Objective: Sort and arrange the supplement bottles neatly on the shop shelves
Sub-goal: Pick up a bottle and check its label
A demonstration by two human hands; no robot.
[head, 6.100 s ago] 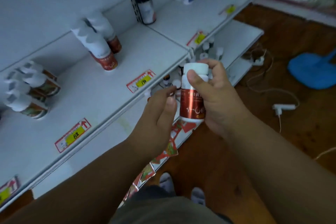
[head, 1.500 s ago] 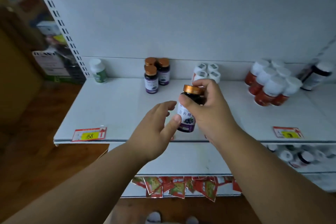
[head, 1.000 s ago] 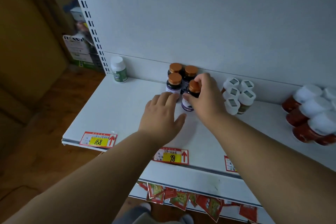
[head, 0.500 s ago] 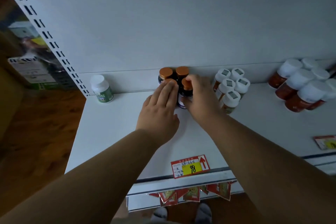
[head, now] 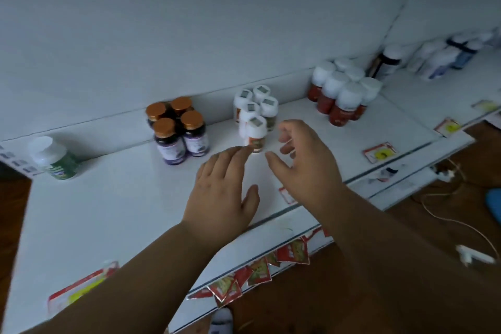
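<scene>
Several dark purple-labelled bottles with copper caps [head: 177,127] stand in a tight square block near the back of the white shelf [head: 113,198]. Right of them is a cluster of white-capped bottles [head: 254,114], then a group of red bottles with white caps [head: 341,92]. A single green bottle [head: 55,157] stands at the far left. My left hand [head: 222,192] hovers flat over the shelf with straight fingers. My right hand [head: 303,160] hangs beside it, fingers loosely curled and holding nothing, just in front of the white-capped cluster.
Price tags [head: 379,152] line the shelf's front edge, and red packets [head: 260,271] hang below it. More bottles [head: 444,54] stand on the adjoining shelf at right. A white cable [head: 444,214] and a blue object [head: 494,200] lie on the wooden floor.
My right hand set the copper-capped bottle into the block and let go. Both hands pulled back from the bottles toward the shelf's front. The view swung right.
</scene>
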